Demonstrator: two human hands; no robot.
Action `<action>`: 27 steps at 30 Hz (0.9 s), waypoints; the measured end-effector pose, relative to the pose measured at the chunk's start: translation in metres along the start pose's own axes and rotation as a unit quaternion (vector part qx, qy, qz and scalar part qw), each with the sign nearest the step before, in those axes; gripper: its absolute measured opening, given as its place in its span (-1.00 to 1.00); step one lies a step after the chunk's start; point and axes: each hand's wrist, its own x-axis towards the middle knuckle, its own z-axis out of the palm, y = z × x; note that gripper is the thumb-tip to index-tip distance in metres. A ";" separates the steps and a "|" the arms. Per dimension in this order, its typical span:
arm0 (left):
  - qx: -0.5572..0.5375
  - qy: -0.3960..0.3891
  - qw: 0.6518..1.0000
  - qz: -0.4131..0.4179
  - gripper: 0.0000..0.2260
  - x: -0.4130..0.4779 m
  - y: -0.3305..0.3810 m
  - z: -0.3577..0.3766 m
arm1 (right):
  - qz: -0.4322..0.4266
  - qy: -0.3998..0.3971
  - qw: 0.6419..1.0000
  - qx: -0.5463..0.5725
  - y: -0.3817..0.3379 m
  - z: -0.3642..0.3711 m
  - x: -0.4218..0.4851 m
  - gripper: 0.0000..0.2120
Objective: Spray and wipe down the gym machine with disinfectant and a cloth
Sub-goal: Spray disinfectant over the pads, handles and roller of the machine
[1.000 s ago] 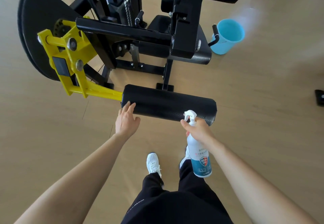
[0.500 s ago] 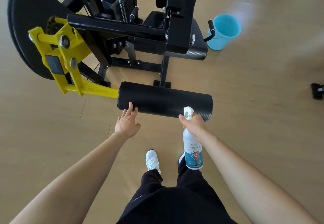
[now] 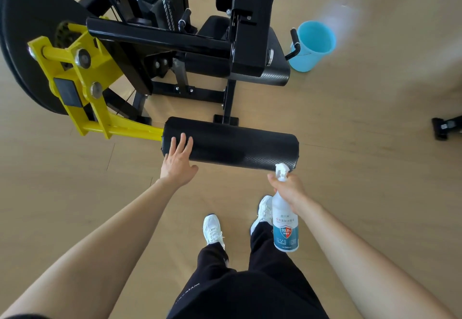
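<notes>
1. Head view: the spray bottle point(image 3: 285, 223) of disinfectant hangs upright in front of the person's right leg. Its white trigger head is just beside the near right end of the black roller pad point(image 3: 237, 145).
2. The right hand point(image 3: 290, 190) grips the bottle at its neck, fingers curled round it just under the trigger head.
3. The left hand point(image 3: 178, 162) lies flat, fingers straight and slightly spread. The fingertips rest on the near left end of the roller pad, and it holds nothing.
4. The roller pad lies crosswise, low above the wooden floor point(image 3: 375, 143). A yellow arm point(image 3: 82, 86) joins its left end.
5. Beyond the pad stands the rest of the gym machine point(image 3: 245, 31), with a black frame, a padded seat and a large dark disc at far left.
6. A light blue bucket point(image 3: 312, 46) stands on the floor to the right of the seat.
7. Below, black trousers point(image 3: 250, 293) and two white shoes point(image 3: 212, 228) show between the forearms.
</notes>
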 end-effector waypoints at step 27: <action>-0.417 -0.314 0.847 0.099 -0.66 -0.096 0.149 0.046 | -0.097 -0.072 0.940 0.318 -0.020 -0.049 -0.036 -0.76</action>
